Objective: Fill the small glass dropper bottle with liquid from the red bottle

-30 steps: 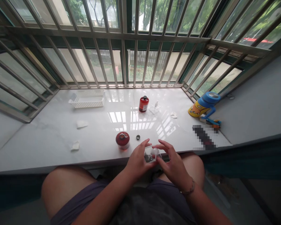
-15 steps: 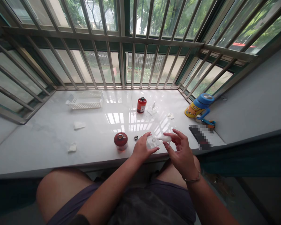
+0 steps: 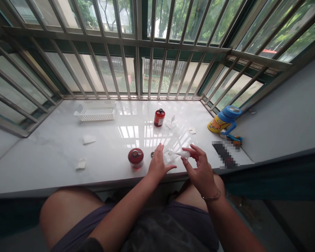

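Observation:
My left hand (image 3: 158,163) rests at the sill's front edge, fingers curled around a small clear plastic container (image 3: 169,156). My right hand (image 3: 199,170) pinches a small white piece (image 3: 183,153), perhaps a lid or cap, just right of that container. A round red jar (image 3: 135,157) with an open top stands to the left of my left hand. A small dark ring (image 3: 152,154) lies between the jar and my left hand.
The white marble sill (image 3: 68,154) also carries a red bottle (image 3: 159,117), a white basket (image 3: 96,111), white scraps (image 3: 88,139), a clear stand (image 3: 172,122), a blue-and-yellow cup (image 3: 225,120) and a dark pixelated object (image 3: 224,153). Window bars close off the back.
Both hands have risen from my lap onto the sill's edge with the clear container. My right hand drew a white piece away from it to the right.

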`<state>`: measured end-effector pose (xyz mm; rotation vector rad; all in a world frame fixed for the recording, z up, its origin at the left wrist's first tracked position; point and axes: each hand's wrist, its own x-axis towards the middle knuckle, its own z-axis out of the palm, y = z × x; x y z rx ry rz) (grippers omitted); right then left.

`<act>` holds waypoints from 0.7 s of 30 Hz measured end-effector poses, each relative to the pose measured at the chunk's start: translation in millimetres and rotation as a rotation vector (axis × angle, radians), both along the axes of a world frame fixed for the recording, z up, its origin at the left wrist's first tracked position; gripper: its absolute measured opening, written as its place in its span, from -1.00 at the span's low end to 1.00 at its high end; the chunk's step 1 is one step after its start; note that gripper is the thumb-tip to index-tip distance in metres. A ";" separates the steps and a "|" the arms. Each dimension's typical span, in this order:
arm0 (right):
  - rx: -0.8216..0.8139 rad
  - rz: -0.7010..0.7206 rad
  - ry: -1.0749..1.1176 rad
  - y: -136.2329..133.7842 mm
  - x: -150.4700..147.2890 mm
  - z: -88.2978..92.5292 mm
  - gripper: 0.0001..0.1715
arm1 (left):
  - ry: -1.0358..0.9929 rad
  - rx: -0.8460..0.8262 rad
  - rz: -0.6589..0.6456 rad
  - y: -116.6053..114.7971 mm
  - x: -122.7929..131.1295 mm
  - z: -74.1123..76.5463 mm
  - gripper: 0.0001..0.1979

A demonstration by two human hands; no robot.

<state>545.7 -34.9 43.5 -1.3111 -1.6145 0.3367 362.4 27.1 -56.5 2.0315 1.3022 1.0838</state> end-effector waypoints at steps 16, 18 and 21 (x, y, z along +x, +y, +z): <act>0.115 -0.113 -0.044 11.8 -5.3 -18.4 -0.26 | 0.371 0.309 0.120 -159.2 -251.9 23.3 -0.83; 0.080 -0.088 -0.099 12.5 -4.3 -15.8 -0.26 | 0.508 0.263 0.285 -169.1 -296.7 16.5 -0.89; 0.082 -0.085 -0.151 13.0 -3.4 -12.3 -0.26 | 0.640 0.039 0.651 -175.2 -346.7 5.5 -0.62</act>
